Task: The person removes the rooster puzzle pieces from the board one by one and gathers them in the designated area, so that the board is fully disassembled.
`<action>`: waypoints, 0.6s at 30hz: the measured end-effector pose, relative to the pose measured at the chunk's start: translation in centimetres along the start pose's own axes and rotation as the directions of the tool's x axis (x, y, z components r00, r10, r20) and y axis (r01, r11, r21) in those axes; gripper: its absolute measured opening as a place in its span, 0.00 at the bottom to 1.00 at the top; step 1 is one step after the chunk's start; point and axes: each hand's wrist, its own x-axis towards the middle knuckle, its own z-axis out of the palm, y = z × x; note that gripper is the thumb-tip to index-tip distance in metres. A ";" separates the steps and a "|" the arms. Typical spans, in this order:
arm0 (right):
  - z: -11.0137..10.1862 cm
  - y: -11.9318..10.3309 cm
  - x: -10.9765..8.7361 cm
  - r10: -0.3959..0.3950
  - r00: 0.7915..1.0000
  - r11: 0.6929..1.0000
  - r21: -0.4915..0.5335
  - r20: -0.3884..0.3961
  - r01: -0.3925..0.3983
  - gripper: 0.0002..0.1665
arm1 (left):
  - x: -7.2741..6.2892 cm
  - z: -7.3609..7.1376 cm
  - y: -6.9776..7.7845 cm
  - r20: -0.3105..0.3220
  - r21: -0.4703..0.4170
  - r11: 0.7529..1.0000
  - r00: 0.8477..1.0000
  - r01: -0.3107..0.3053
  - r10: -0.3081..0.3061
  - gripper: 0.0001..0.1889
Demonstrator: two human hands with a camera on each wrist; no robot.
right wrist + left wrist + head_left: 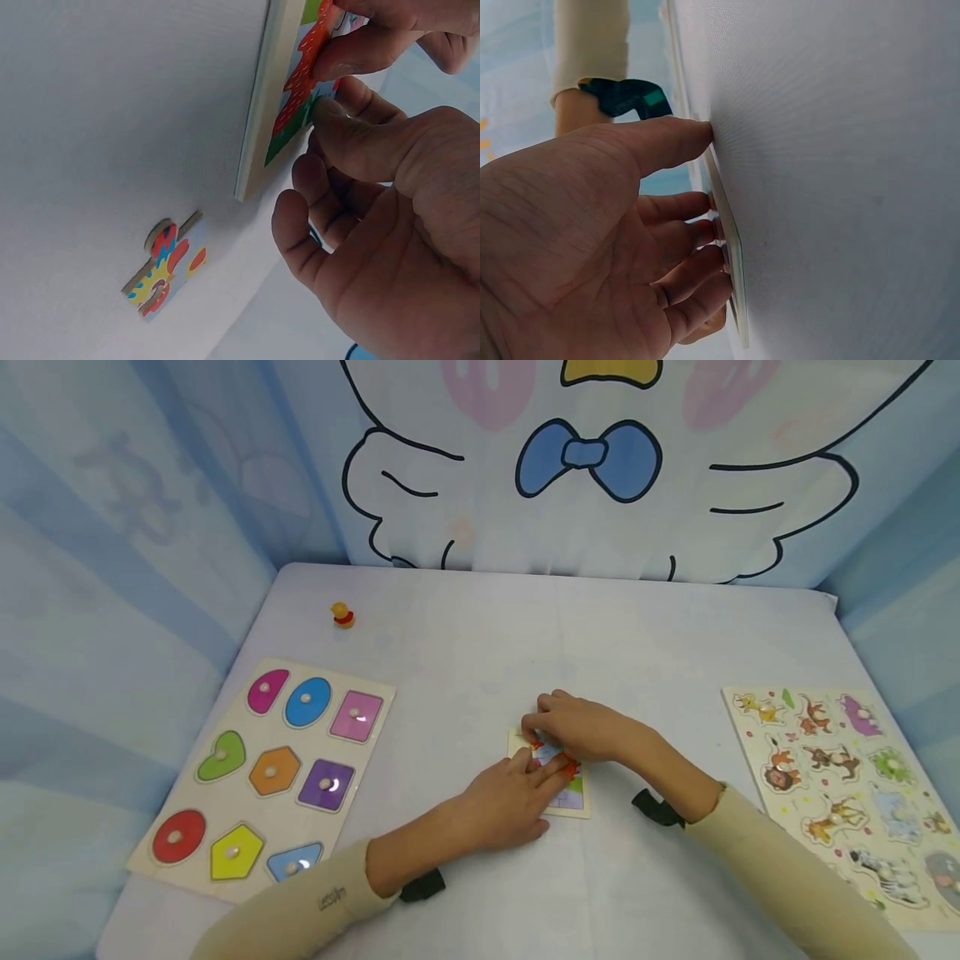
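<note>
A small jigsaw puzzle point(573, 802) in a pale frame lies mid-table under both hands. The left hand point(506, 802) rests on it, its fingers reaching across the picture; in the left wrist view the thumb is by the frame's edge. From the far side, the right hand point(581, 727) touches the puzzle with bent fingers. In the right wrist view its thumb point(337, 120) is on the picture near a red, white-flecked shape point(296, 82); whether a piece is pinched there is hidden. A loose jigsaw piece point(169, 262) lies apart on the table.
At the left is a board of coloured knobbed shapes point(288, 806). An animal puzzle board point(795, 785) lies at the right, partly behind the right sleeve. A small yellow and red thing point(342, 615) sits far left. Patterned curtains point(585, 527) surround the white table.
</note>
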 end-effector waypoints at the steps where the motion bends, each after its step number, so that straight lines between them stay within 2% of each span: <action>1: 0.0 0.0 0.0 0.003 1.000 1.000 -0.002 -0.002 -0.003 0.12 | 0.0 0.0 0.0 0.006 -0.002 1.000 1.000 0.004 -0.004 0.36; 5: -0.1 -0.2 -0.3 0.019 1.000 0.999 0.032 -0.020 -0.019 0.14 | 0.1 -0.1 0.1 0.024 0.017 1.000 1.000 0.009 -0.010 0.35; 10: 0.2 0.2 -0.7 0.069 0.996 0.984 0.168 -0.050 -0.060 0.16 | 0.1 -0.1 0.1 0.023 0.038 0.999 1.000 0.009 -0.010 0.35; 15: 0.4 1.0 -1.1 0.118 0.990 0.954 0.285 -0.073 -0.093 0.11 | 0.1 -0.1 0.1 0.006 0.027 1.000 1.000 0.009 -0.009 0.34; 18: 0.4 1.3 -1.3 0.116 0.990 0.944 0.318 -0.074 -0.087 0.06 | 0.1 -0.2 0.1 0.014 0.022 1.000 1.000 0.009 -0.009 0.34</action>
